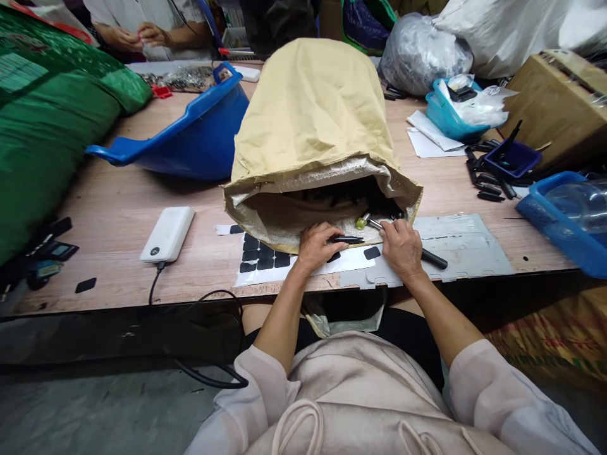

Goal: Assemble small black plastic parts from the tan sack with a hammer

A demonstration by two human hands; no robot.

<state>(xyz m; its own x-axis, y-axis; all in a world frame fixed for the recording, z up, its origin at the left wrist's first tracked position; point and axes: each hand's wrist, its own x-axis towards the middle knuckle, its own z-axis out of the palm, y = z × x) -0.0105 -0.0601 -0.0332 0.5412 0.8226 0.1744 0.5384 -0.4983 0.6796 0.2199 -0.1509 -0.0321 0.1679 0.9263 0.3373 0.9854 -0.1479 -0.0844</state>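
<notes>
A large tan sack (313,114) lies on the table with its mouth facing me; dark items (365,193) show inside it, too shadowed to name. At the lower lip of the mouth, my left hand (318,246) is closed on a slim black piece (348,239) that looks like a pen. My right hand (402,248) wraps round a small hammer (434,258). The hammer's yellow-green head points into the mouth and its black handle sticks out at the right. Under my hands lies a white sheet with black rounded stickers (265,259).
A blue basin (190,136) leans left of the sack, near a white power bank (168,234) with a cable. Green sacks (52,126) fill the left. At right are a turquoise basket (455,114), a carton (564,107) and a blue tray (569,215). Another person's hands (142,38) work opposite.
</notes>
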